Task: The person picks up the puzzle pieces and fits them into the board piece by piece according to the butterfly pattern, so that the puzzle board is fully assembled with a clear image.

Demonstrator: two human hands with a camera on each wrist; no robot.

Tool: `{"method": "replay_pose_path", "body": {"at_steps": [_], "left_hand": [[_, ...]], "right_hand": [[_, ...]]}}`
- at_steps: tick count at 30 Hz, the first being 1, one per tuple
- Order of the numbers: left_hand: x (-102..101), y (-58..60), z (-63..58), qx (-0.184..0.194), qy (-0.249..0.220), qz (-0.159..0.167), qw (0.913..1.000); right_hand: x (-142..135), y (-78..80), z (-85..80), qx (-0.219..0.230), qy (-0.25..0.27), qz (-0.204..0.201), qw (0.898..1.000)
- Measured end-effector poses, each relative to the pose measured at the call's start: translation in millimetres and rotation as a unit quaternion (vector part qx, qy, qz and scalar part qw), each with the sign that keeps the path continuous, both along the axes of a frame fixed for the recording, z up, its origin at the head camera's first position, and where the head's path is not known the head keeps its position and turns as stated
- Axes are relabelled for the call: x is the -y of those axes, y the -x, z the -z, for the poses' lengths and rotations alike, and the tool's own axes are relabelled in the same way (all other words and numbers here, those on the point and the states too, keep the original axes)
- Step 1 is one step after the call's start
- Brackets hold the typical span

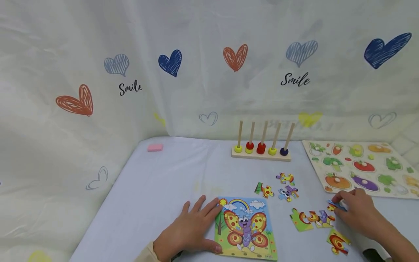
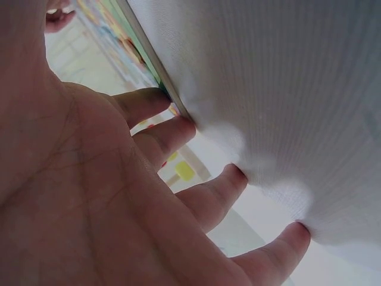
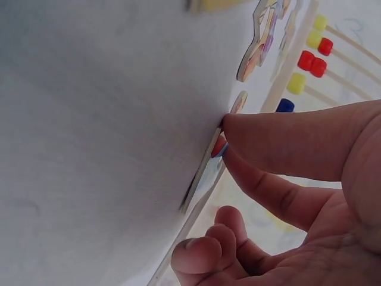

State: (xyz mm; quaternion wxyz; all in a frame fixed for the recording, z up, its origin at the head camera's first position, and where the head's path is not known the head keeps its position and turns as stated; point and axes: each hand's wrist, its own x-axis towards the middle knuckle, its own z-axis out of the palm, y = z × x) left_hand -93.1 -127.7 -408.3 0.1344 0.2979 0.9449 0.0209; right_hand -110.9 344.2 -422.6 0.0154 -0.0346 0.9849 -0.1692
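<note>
A square butterfly picture board point(image 1: 245, 229) lies on the white table. My left hand point(image 1: 193, 227) rests at its left edge, fingers spread and straight, thumb at the lower left corner. In the left wrist view, the fingertips point(image 2: 178, 128) touch the board's side and the cloth. My right hand point(image 1: 356, 211) pinches a blue-edged puzzle piece point(image 3: 205, 164) between thumb and forefinger, close over the table. Left of that hand sit joined puzzle pieces point(image 1: 301, 220), with another loose piece point(image 1: 338, 242) below. Further back lie several loose pieces point(image 1: 288, 193).
A wooden bead stacker point(image 1: 260, 156) with upright pegs stands at the back. The vegetable puzzle board point(image 1: 353, 158) lies at the back right, just beyond my right hand. A pink block point(image 1: 155, 147) sits at the far left corner. White cloth with printed hearts hangs behind the table.
</note>
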Motion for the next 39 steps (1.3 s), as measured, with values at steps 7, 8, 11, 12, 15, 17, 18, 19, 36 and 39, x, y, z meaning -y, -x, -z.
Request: {"method": "replay_pose_path", "body": {"at_steps": [7, 8, 11, 12, 15, 17, 18, 19, 36, 39], "left_hand": [[0.3, -0.5, 2.1, -0.01, -0.004, 0.003, 0.9999], [0.6, -0.7, 2.5, -0.012, -0.005, 0.004, 0.9999], [0.9, -1.1, 3.0, -0.017, -0.009, 0.006, 0.9998], [0.9, -1.3, 2.9, -0.017, -0.011, 0.007, 0.9998], [0.8, -2.1, 3.0, -0.017, -0.015, 0.006, 0.9997], [0.9, -2.8, 3.0, -0.016, -0.015, 0.005, 0.9998], [1.0, -3.0, 2.8, -0.015, -0.015, 0.004, 0.9998], [1.0, -3.1, 2.7, -0.015, -0.015, 0.004, 0.9998], [2.0, 0.3, 1.9, -0.007, -0.016, 0.008, 0.9998], [1.2, 1.9, 1.3, -0.001, -0.018, 0.008, 0.9998]], "right_hand": [[1.7, -1.8, 0.4, -0.03, 0.004, 0.001, 1.0], [1.8, -2.2, 0.9, -0.036, 0.008, 0.001, 0.999], [1.3, -2.0, 0.9, -0.055, 0.004, -0.004, 0.998], [1.0, -1.8, 0.8, -0.059, 0.0, -0.008, 0.998], [0.7, -1.1, 0.1, -0.064, -0.008, -0.016, 0.998], [1.1, -0.6, -0.4, -0.059, -0.007, -0.016, 0.998], [1.7, -0.9, -0.4, -0.054, -0.004, -0.013, 0.998], [2.4, -1.3, -0.5, -0.047, -0.002, -0.007, 0.999], [7.6, -4.0, -6.0, -0.049, -0.005, -0.012, 0.999], [7.2, -2.7, -13.0, -0.03, 0.02, 0.006, 0.999]]}}
